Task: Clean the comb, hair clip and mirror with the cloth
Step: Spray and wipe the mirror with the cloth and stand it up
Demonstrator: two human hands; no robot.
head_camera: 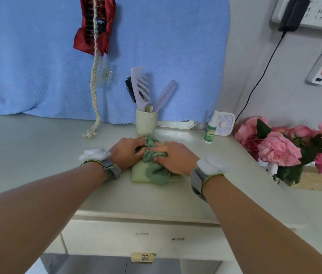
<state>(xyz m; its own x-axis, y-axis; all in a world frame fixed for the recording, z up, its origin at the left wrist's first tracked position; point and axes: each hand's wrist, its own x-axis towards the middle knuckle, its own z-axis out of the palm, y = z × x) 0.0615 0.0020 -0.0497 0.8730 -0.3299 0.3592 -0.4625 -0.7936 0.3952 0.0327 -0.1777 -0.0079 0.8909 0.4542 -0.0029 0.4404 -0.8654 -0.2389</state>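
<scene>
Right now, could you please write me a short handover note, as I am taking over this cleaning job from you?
Left hand: at the cloth's left edge; grip unclear.
Right hand: fingers flat, pressing the cloth onto a flat pale green thing, likely the mirror.
Combs stand in the cup; hair clips hang on the cord.
Done: cannot tell.
Left: finish this wipe, then check combs and clips.
</scene>
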